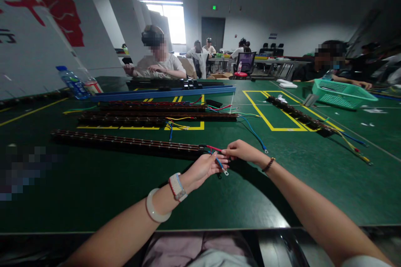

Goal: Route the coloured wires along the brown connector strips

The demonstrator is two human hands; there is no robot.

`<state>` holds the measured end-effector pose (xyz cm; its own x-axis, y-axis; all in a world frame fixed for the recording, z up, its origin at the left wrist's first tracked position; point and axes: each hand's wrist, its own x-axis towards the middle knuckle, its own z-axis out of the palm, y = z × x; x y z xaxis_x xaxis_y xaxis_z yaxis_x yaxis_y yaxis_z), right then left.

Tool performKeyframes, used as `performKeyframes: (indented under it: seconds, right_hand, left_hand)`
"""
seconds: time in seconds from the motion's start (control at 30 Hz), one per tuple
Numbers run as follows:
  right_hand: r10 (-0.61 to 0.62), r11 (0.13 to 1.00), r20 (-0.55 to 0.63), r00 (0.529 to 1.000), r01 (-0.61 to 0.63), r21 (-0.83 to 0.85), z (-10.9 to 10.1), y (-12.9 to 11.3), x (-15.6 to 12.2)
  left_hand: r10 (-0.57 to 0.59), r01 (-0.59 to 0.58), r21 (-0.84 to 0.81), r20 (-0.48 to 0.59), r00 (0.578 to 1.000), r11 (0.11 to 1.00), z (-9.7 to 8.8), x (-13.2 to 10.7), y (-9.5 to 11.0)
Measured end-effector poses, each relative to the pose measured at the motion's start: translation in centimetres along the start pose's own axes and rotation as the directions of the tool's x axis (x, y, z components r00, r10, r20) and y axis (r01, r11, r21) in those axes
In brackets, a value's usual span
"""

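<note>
A long dark bar strung with brown wires [131, 139] lies nearest me on the green table, its loose leads at the right end. My left hand [205, 169] is palm up under these leads, its thumb pressing a blue wire [220, 162] against the fingers. That wire ends in a silver ring terminal [225, 172] hanging past the fingers. My right hand [239, 150] pinches the end of a red wire [213, 148] just above the left fingertips. What its fingertips cover is hidden.
Several similar wired bars [156, 116] lie behind, their coloured leads trailing right. Another bar [297, 117] rests at the right, near a green basket [341, 96]. A blue rail [163, 93] and a bottle [73, 83] stand farther back. A co-worker [159, 64] sits opposite.
</note>
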<state>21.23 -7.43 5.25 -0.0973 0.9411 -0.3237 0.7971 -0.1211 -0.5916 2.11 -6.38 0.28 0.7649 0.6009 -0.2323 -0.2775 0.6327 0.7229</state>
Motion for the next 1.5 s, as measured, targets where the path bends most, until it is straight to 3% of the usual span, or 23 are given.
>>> performKeyframes:
  seconds: [0.13,0.27,0.33,0.4,0.53,0.63,0.7,0.8,0.97,1.17,1.33,1.5]
  right_hand:
    - [0.061,0.960,-0.113,0.992,-0.028,0.279,0.1,0.7,0.9]
    - [0.096,0.823,-0.177,0.980,0.022,0.567,1.0,1.6,3.1]
    - [0.117,0.764,-0.222,0.968,0.055,0.643,1.5,1.7,4.2]
    - [0.133,0.760,-0.267,0.954,0.075,0.645,1.9,1.7,4.9]
    - [0.097,0.840,-0.259,0.961,0.060,0.539,1.8,1.9,4.6]
    - [0.059,0.967,-0.322,0.945,0.026,0.255,1.3,2.0,3.1]
    - [-0.080,0.995,-0.468,0.880,0.038,-0.097,0.8,1.9,2.0]
    - [-0.338,0.876,-0.563,0.754,0.034,-0.480,0.1,1.6,0.8]
    - [-0.429,0.841,-0.567,0.703,0.081,-0.536,-0.2,1.1,0.3]
    - [-0.517,0.786,-0.457,0.724,0.189,-0.589,1.1,1.1,0.8]
    - [-0.550,0.747,-0.382,0.743,0.232,-0.623,2.0,1.1,1.1]
    - [-0.544,0.749,-0.399,0.738,0.214,-0.627,2.2,0.3,1.0]
  left_hand:
    - [0.006,-0.007,0.034,0.025,1.000,0.999,-0.3,0.0,-0.2]
    - [-0.036,0.035,0.048,0.011,0.999,0.998,-0.2,0.1,0.1]
    - [-0.044,0.044,0.064,-0.007,0.999,0.997,0.0,0.0,0.3]
    - [-0.047,0.048,0.075,-0.016,0.999,0.996,0.1,0.0,0.4]
    - [-0.051,0.051,0.062,0.003,0.999,0.997,0.1,0.0,0.3]
    - [-0.036,0.034,0.052,0.039,0.999,0.998,-0.2,0.1,0.1]
    - [-0.020,0.016,0.070,0.065,0.998,0.997,-0.3,0.1,0.0]
    - [-0.018,0.005,0.129,0.102,0.995,0.992,-0.6,0.0,0.0]
    - [-0.072,0.060,0.270,0.034,0.997,0.961,-0.7,-0.2,0.2]
    - [-0.118,0.118,0.401,-0.025,0.993,0.909,-1.0,-0.2,1.1]
    - [-0.171,0.131,0.544,0.023,0.985,0.829,-1.6,-0.3,2.1]
    - [-0.269,0.196,0.492,0.082,0.960,0.849,-2.1,-0.3,2.0]
